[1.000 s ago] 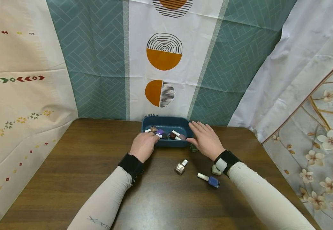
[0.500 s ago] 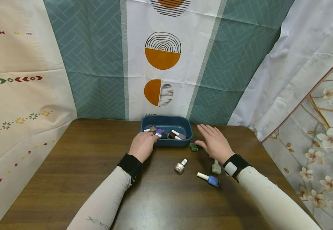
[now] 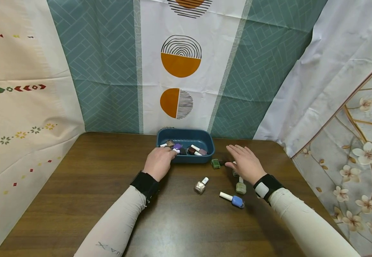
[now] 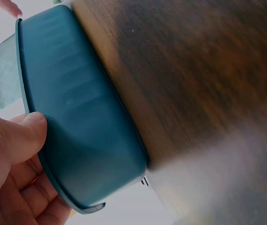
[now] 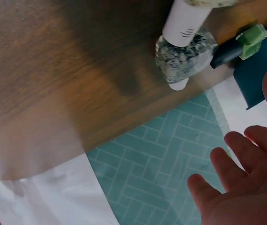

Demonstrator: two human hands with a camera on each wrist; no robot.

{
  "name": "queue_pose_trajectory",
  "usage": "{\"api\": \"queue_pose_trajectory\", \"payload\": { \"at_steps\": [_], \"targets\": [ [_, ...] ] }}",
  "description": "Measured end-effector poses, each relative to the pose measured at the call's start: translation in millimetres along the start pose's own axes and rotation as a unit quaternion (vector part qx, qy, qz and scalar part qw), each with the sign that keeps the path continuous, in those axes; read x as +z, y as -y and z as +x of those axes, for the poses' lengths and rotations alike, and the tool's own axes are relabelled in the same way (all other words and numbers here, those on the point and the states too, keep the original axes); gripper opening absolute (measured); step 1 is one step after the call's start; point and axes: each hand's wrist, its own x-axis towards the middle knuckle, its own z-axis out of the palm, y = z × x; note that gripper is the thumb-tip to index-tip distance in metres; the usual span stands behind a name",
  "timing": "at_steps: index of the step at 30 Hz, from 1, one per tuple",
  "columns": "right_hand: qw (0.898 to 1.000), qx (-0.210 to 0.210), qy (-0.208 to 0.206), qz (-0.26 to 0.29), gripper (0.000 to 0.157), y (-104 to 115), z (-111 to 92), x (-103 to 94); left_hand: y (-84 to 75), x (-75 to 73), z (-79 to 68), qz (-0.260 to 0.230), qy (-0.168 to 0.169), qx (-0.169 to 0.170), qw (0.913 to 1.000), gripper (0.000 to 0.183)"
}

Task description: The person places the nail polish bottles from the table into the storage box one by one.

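Note:
My left hand [image 3: 158, 162] grips the near left rim of a dark blue plastic bin [image 3: 186, 134]. In the left wrist view its thumb [image 4: 36, 123] lies on the bin's outer wall, with the other fingers behind the rim. Several nail polish bottles lie inside, among them a purple one [image 3: 177, 146] and a dark red one [image 3: 191, 150]. To the bin's right, my right hand [image 3: 245, 164] is held over the table with fingers extended, holding nothing. Close to its thumb lies a green nail polish bottle [image 3: 215, 164]. A speckled bottle [image 5: 182, 58] is partly hidden under the hand in the head view.
On the wooden table [image 3: 108, 200], a glittery nail polish bottle [image 3: 200, 187] lies in front of the bin. Farther right are a blue bottle [image 3: 237, 201] with a white cap and a sage green bottle [image 3: 241, 188]. Patterned cloth [image 3: 115, 89] hangs behind the table.
My right hand has left the bin's right end and moved rightward, uncovering the green bottle and more of the sage one. The left hand stays at the rim.

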Motion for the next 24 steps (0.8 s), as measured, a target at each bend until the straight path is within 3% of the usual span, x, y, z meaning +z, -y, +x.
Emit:
{"api": "queue_pose_trajectory", "payload": {
  "at_steps": [13, 24],
  "targets": [
    [1.000, -0.014, -0.006, 0.005, 0.054, -3.8, -2.1, 18.5, 0.7, 1.9, -0.1, 0.003, 0.001, -0.001, 1.0000, 0.016],
    [1.000, -0.024, 0.014, 0.006, 0.042, 0.9, 7.0, 23.6, -0.6, 1.5, 0.0, 0.004, -0.002, 0.000, 1.0000, 0.016]
  ]
}}
